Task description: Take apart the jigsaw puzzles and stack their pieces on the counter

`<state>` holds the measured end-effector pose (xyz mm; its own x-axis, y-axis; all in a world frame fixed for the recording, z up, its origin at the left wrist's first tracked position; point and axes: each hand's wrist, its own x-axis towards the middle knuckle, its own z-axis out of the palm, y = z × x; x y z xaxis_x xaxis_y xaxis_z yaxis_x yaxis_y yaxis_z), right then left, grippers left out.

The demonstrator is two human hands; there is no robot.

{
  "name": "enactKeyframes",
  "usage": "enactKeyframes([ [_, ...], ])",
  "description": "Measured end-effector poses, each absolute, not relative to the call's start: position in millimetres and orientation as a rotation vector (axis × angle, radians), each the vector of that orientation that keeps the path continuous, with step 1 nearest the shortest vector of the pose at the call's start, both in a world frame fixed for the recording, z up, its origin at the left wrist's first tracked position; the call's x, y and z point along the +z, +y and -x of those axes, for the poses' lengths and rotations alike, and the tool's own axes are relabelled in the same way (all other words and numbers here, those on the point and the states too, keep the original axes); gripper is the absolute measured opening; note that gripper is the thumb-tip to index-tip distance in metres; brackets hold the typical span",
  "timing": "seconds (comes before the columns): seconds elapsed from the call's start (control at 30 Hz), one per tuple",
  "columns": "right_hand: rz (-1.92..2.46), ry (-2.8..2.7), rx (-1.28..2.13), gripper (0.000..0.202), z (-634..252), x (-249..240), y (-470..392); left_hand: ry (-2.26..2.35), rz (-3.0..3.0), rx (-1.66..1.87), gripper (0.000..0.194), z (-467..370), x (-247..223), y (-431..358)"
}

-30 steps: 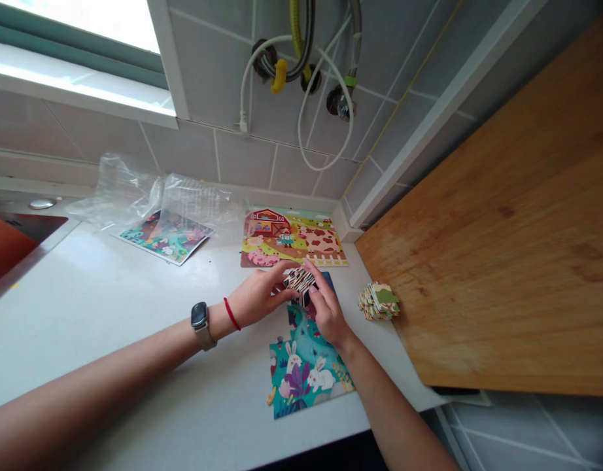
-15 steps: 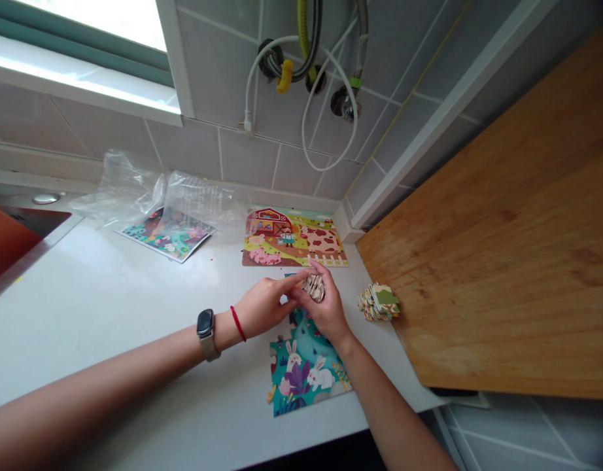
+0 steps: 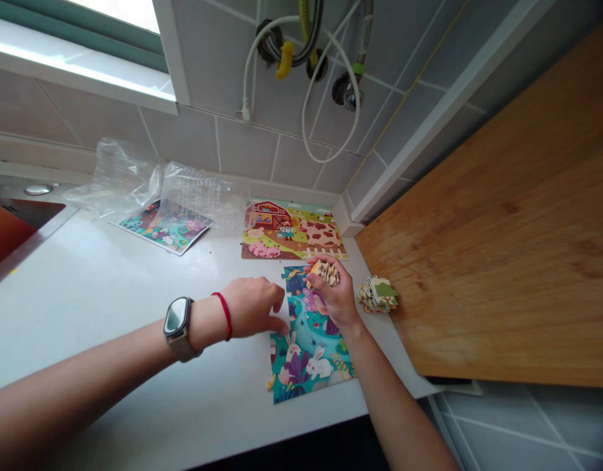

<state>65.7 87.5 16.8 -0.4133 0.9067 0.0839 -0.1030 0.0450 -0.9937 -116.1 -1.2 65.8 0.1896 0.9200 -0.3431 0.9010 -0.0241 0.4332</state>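
Within Easy Reach

With our right hand we gripped a stack of pieces above the puzzle on the counter, probably to hold them together. Our left hand curled by its edge (whether around anything, we couldn't tell).

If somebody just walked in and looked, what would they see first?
Probably the bright teal jigsaw puzzle with white rabbits, lying partly under the right hand, which grips a stack of cardboard puzzle pieces. Just behind it, the colourful farm picture with a red barn and spotted cow lies near the tiled wall. The big brown wooden board fills the right side.
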Motion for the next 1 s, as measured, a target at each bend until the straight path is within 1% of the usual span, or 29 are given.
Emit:
enactKeyframes([
  [0.03,0.854,-1.419,1.556,0.041,-65,17,87,1.685,-1.897,-0.076,0.047,111,69,-7],
  [0.1,0.853,-1.314,1.664,0.041,-64,17,87,1.650,-1.938,-0.150,0.059,98,70,-18],
  [0.17,0.852,-1.221,1.781,0.041,-64,17,87,1.647,-1.965,-0.167,0.063,86,66,-25],
  [0.27,0.815,-1.121,1.938,0.043,-66,17,89,1.670,-1.962,-0.171,0.061,77,58,-28],
  [0.37,0.774,-1.066,2.014,0.047,-67,15,90,1.679,-1.982,-0.150,0.060,78,54,-27],
  [0.67,0.793,-1.154,2.015,0.048,-61,10,85,1.700,-1.996,-0.111,0.060,79,56,-29],
  [0.77,0.742,-1.268,2.019,0.050,-65,18,84,1.708,-1.942,-0.082,0.061,80,53,-32],
  [0.87,0.696,-1.412,2.001,0.050,-76,33,75,1.718,-1.880,-0.027,0.070,82,50,-32],
  [0.9,0.682,-1.462,2.003,0.050,-81,38,69,1.720,-1.868,-0.011,0.070,83,49,-32],
  [1.0,0.631,-1.593,2.115,0.053,-99,46,45,1.714,-1.858,0.016,0.058,86,49,-30],
])
